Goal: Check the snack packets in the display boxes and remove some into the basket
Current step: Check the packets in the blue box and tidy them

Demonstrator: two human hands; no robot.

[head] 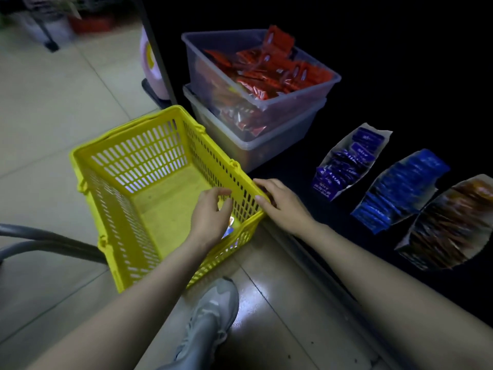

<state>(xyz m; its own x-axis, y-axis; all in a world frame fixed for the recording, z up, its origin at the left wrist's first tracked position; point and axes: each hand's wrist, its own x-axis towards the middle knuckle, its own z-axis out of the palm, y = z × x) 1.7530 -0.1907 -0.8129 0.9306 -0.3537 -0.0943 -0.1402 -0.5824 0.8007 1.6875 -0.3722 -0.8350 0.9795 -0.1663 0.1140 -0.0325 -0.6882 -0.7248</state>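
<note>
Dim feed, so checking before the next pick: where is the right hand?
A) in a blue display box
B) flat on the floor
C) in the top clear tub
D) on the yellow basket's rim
D: the right hand has its fingers lying over the rim of the yellow basket at its near right corner.

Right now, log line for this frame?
left hand: inside basket over packet, grip unclear | right hand: on basket rim | display boxes: stocked
</note>
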